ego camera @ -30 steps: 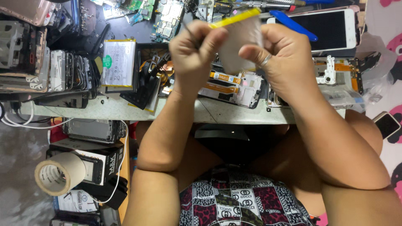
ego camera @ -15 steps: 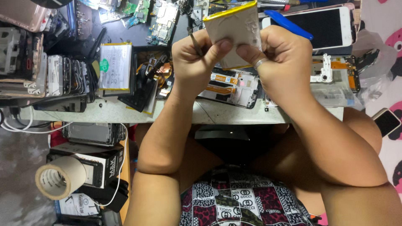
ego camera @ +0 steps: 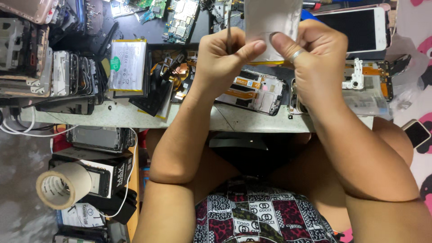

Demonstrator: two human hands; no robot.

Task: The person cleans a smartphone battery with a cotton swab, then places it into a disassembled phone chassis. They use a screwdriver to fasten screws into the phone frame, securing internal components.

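Table [ego camera: 135, 118]: pale top, crowded with opened phones and loose parts, its near edge running left to right across the view. Person seated at the near side, both forearms reaching over the edge.

White phone [ego camera: 353, 29], screen up, at far right of the table. Opened phone frame [ego camera: 254, 90] with orange flex cables lies just beyond the near edge, below the hands; a second opened frame [ego camera: 366, 87] lies to its right. Stack of phone bodies [ego camera: 58, 74] stands on edge at the left. Spare battery [ego camera: 128, 65], silver with a green sticker, lies flat right of that stack. Circuit boards [ego camera: 182, 18] at the far edge.

Tape roll [ego camera: 60, 189], beige, sits below the table at near left, on a black box [ego camera: 101, 175].

Battery [ego camera: 272, 29], silver pouch with a yellow strip on its near edge, is held up above the table at the far centre, face toward the camera.

Left hand [ego camera: 225, 58]: clenched, thumb pressed on the battery's lower left corner; thin tweezers [ego camera: 228, 27] stick up out of the fist.

Right hand [ego camera: 310, 56]: grasping the battery's lower right corner, thumb on the face, ring [ego camera: 296, 55] on one finger. The two thumbs nearly meet.
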